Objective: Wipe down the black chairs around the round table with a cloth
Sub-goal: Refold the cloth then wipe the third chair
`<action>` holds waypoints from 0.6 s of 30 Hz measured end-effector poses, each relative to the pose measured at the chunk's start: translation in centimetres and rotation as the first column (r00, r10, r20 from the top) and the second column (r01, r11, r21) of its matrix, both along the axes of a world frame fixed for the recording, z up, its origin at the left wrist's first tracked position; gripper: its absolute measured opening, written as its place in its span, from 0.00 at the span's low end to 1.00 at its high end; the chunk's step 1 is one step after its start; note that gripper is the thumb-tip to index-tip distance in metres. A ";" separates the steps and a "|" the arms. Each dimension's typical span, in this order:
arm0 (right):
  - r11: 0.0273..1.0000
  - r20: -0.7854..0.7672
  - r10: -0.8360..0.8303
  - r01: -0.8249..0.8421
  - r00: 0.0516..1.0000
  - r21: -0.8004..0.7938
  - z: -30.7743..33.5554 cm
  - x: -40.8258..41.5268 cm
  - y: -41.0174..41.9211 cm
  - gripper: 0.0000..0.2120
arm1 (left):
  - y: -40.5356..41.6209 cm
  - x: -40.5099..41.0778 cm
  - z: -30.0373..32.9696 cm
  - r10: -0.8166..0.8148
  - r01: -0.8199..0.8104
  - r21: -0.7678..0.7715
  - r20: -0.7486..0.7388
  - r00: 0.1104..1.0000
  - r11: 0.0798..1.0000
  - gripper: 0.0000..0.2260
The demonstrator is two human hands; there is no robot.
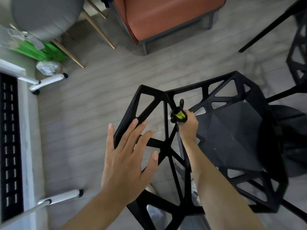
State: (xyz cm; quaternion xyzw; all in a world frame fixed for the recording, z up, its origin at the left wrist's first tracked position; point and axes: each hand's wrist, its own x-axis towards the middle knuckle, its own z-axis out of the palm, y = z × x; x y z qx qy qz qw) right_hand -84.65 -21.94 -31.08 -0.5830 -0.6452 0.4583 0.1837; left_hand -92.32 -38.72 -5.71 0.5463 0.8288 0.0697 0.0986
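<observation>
Angular black lattice chair (167,146), bunched black-yellow cloth (179,115)

Grey plank floor (93,103), black chair (232,133) standing on it, orange armchair (166,19), green bag (41,52) at left

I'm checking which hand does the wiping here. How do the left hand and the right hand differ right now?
The left hand is open, fingers straight and spread, over the backrest of the black chair; the right hand is curled round a black and yellow-green cloth. The left hand holds nothing; the right keeps the cloth against a backrest strut. The left sits nearer the camera, the right lower by the seat. Both are bare and at the same chair.
</observation>
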 end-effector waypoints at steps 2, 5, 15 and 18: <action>0.998 0.077 0.033 -0.029 0.996 -0.054 -1.6 1.2 -1.2 0.06 | -0.1 -0.1 -0.1 0.003 -0.003 0.006 0.002 1.000 1.000 0.21; 0.999 0.116 0.032 -0.028 0.993 -0.034 -1.5 1.0 -1.9 0.07 | 0.0 0.0 0.0 0.000 0.000 0.001 -0.001 1.000 1.000 0.21; 0.953 0.111 0.249 -0.223 0.962 -0.206 3.7 3.4 -3.6 0.09 | 0.0 0.2 0.0 -0.014 0.015 0.009 -0.053 0.998 1.000 0.21; 0.952 0.028 0.205 -0.192 0.978 -0.238 5.8 5.6 -6.7 0.05 | 0.0 0.1 -0.2 -0.022 0.021 -0.020 -0.088 0.996 1.000 0.23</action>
